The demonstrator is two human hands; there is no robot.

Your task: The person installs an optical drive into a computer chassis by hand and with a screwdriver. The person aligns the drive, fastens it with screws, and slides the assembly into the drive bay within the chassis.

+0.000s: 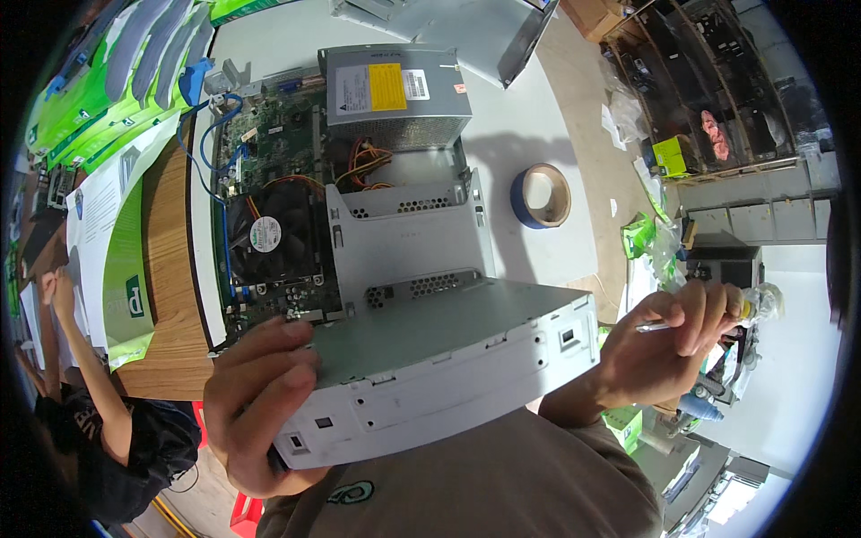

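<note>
One panel (pixel 448 377), left hand (pixel 260 403) on edge, tabletop (pixel 516 125) beyond

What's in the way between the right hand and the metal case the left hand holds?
Nothing visible stands between the right hand and the metal case. The slim tool held in that hand points toward the case's right end.

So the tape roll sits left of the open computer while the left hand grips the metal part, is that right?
Not quite: the head view shows the tape roll right of the open computer; the left hand does grip the metal part.
</note>
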